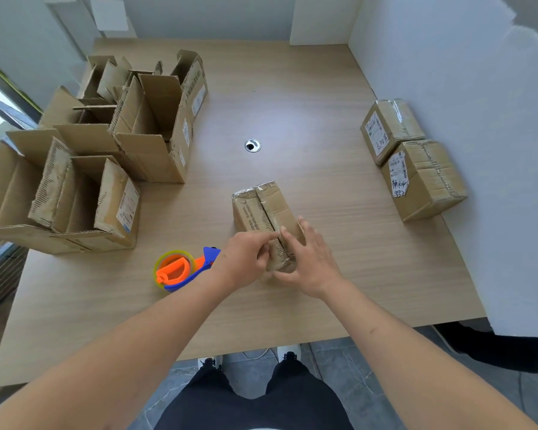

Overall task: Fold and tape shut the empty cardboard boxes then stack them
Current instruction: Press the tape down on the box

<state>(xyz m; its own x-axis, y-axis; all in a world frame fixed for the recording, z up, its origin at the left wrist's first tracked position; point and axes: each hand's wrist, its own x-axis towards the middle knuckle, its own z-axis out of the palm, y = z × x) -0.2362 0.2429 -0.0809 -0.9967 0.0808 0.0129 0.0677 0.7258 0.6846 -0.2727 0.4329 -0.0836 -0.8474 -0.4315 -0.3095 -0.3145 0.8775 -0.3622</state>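
Our left hand (pixel 248 256) and right hand (pixel 308 262) each keep a pinching grip on the near end of the small box (pixel 266 212) mid-surface; empty, it likely feels light, stiff-edged, best held at corners.
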